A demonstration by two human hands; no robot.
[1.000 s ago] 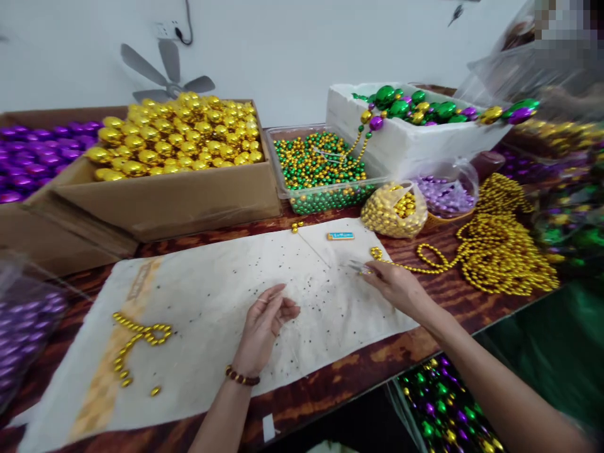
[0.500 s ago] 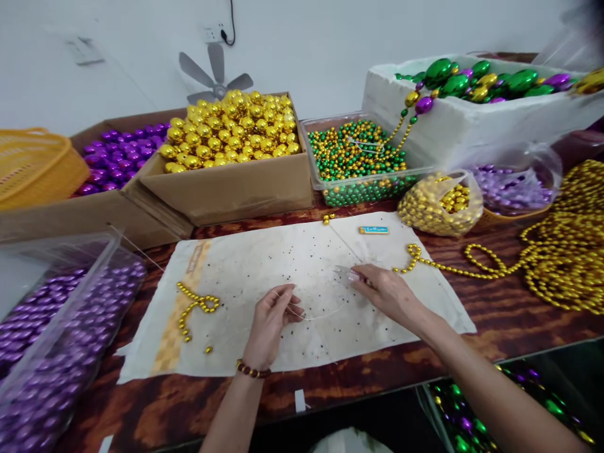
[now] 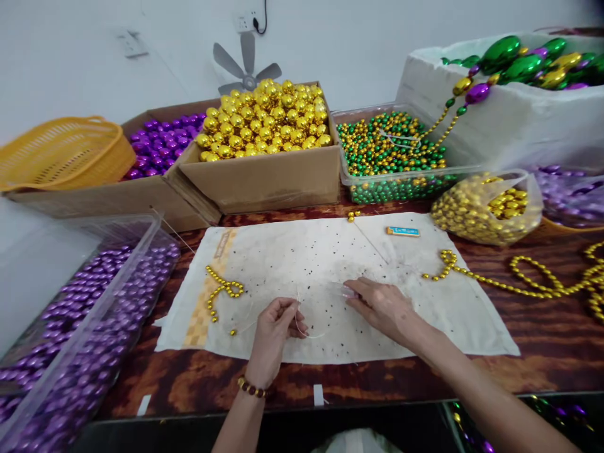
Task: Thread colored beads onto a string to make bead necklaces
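Note:
Pinched in my left hand (image 3: 280, 321) is a thin white string (image 3: 311, 337), which curves down and right from the fingertips. My right hand (image 3: 384, 308) is closed around small thread snips (image 3: 346, 290); their blades point left and look blurred. Both hands are just above a white cloth (image 3: 283, 251) dotted with dark specks. To the left of my left hand lie a short gold bead strand (image 3: 221, 289) and a loose gold bead (image 3: 233, 332). A longer gold bead chain (image 3: 495, 283) runs off to the right.
Behind the cloth stand a box of gold beads (image 3: 264, 179), a clear tub of green and gold beads (image 3: 401, 182) and a bag of gold beads (image 3: 472, 211). A blue lighter (image 3: 403, 231) lies on the cloth. Purple beads fill a clear container (image 3: 94, 314) at left.
The view has shifted, so the scene sits farther right. My right hand with the snips has moved a little closer to my left hand, which keeps its pinch on the string.

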